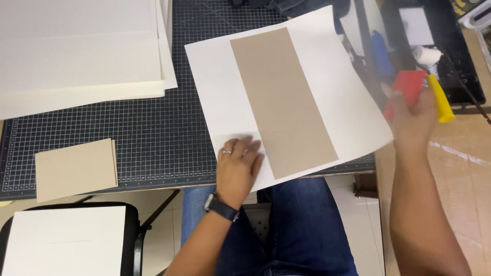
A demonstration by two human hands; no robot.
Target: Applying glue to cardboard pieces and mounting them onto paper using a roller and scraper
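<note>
Pressing flat with spread fingers, our left hand (238, 163) pins the near corner of a white sheet (327, 97) that overhangs the near edge of the gridded cutting mat (153, 138). A smooth tan strip (284, 102) lies along its middle. Our right hand (417, 115) grips what seems a red-and-yellow roller handle (424, 87). Bare mat lies open to the left.

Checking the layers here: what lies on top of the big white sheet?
A tan board strip lies on the white sheet, and the left hand presses its near corner. What is under the strip is hidden.
</note>
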